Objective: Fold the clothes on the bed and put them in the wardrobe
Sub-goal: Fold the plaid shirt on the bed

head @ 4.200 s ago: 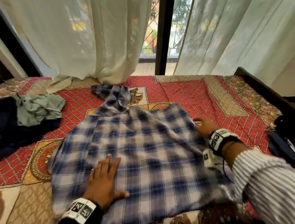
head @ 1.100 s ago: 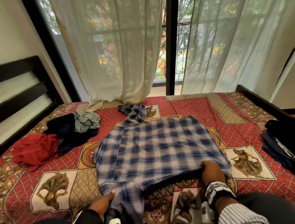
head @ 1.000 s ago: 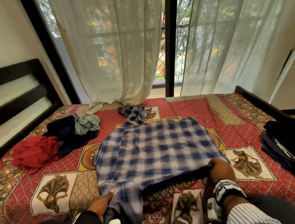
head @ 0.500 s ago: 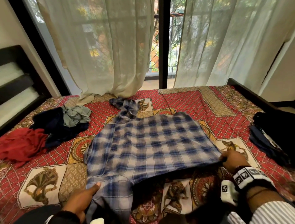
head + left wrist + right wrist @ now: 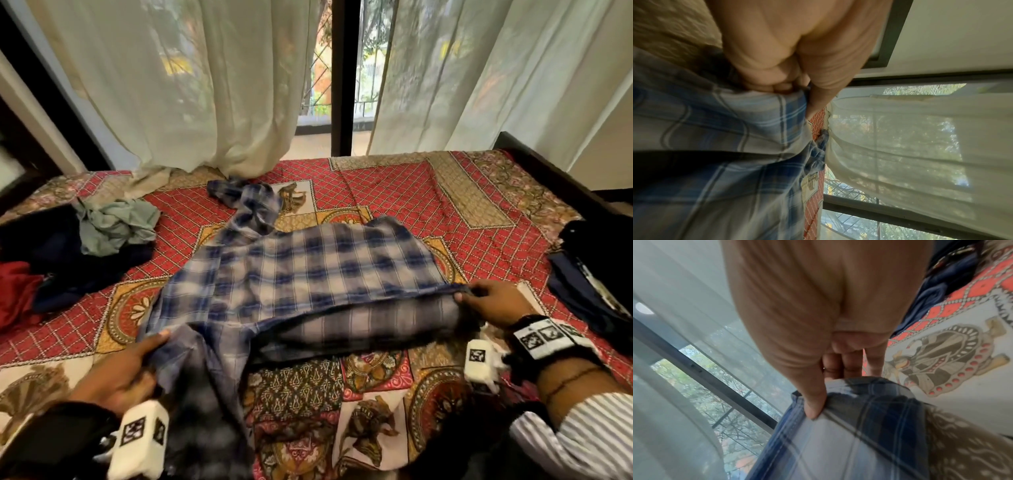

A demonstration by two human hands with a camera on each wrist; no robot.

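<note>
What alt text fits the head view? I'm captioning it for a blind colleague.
Two hands lift the near edge of a blue plaid shirt off a red patterned bedspread: the left hand grips one corner, the right hand pinches the other. Crumpled clothes lie at left, dark clothes at right, sheer curtains behind.

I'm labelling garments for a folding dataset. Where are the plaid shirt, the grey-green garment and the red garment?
plaid shirt (image 5: pixel 308 274), head view, middle of its flat back panel.
grey-green garment (image 5: pixel 114 224), head view, centre of the crumpled heap.
red garment (image 5: pixel 15 291), head view, its visible bunched part.
</note>
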